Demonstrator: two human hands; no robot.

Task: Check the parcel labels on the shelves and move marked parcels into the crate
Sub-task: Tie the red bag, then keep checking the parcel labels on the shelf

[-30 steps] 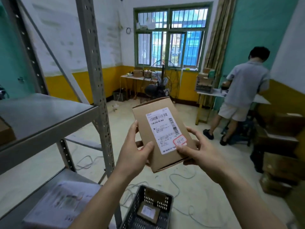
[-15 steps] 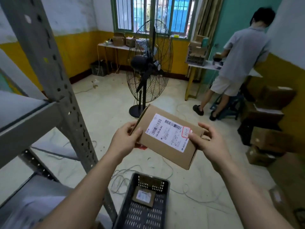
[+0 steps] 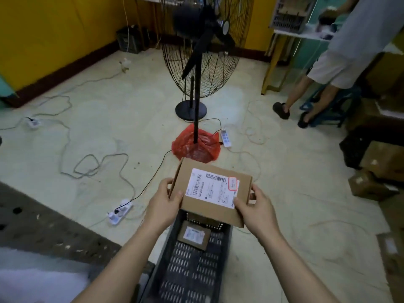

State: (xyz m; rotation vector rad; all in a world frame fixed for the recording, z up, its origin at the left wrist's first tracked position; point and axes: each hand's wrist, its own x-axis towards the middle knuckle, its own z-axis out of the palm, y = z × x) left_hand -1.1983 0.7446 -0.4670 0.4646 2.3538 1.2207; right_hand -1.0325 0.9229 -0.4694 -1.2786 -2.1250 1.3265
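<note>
Your left hand (image 3: 163,205) and right hand (image 3: 255,209) grasp the marked parcel (image 3: 211,191) by its sides, above the crate (image 3: 226,241). One small parcel (image 3: 193,235) already lies below; lowering yours remains.

You are looking at a dim, evenly lit room with a greenish cast on the pale floor (image 3: 91,119). Shadows are soft; the crate (image 3: 192,265) interior is dark. The parcel (image 3: 213,191) label reads sharp enough for its barcode, its small print not. The shelf (image 3: 39,235) beside the crate is smeared with blur. Wide-angle bending tilts the fan (image 3: 203,51) pole.
</note>
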